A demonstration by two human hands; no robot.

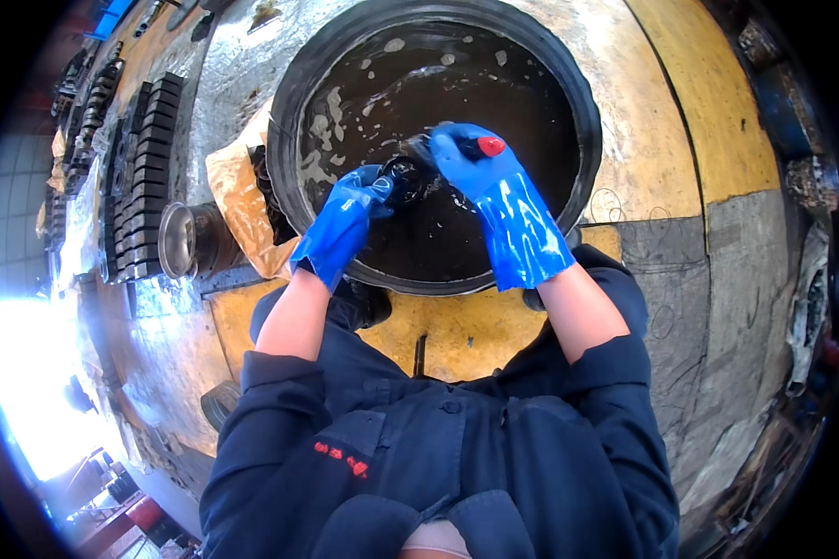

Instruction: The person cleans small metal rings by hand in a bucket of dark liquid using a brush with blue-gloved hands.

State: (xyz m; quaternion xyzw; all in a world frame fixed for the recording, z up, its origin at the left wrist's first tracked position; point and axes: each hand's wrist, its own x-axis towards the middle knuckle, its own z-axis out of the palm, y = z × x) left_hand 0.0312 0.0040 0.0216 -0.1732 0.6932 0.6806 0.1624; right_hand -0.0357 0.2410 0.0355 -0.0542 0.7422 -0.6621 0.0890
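While left hand holds black part, right hand clenched (red-tipped handle)

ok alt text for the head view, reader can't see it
A blue-gloved left hand holds a dark round part and a blue-gloved right hand grips a red-ended dark tool, both over a wide round black tub of dark liquid. Crumpled brown packaging lies left of the tub.

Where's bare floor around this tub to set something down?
Right of the black tub, the pale yellow floor beside its rim looks bare, and so does the grey floor farther right. Thin dark loops, perhaps wire, lie lower down. The left is crowded: brown paper, a metal cylinder and a row of black blocks.
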